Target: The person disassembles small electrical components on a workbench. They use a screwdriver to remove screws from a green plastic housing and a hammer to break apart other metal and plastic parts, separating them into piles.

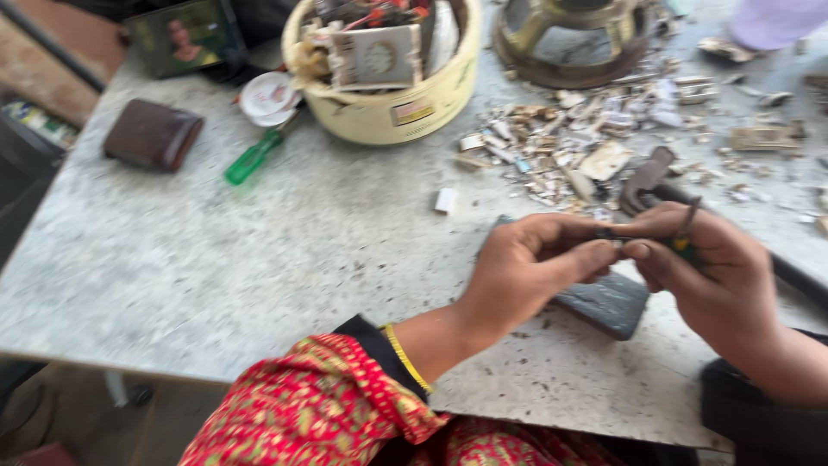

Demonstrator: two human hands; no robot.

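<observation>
Over the grey surface (216,259), the left hand (526,267) and right hand (707,267) pinch together one small dark part (609,233), too blurred to identify, above a dark flat block (604,302); beside the scrap pile (586,138), the work seems in the middle.

A speckled grey stone bench (259,250) carries a cream tub (388,108) at twelve o'clock, a green-handled screwdriver (252,158) and brown wallet (153,134) at ten, scattered scrap bits (569,142) at two, and a dark slab (604,302) at four.
</observation>
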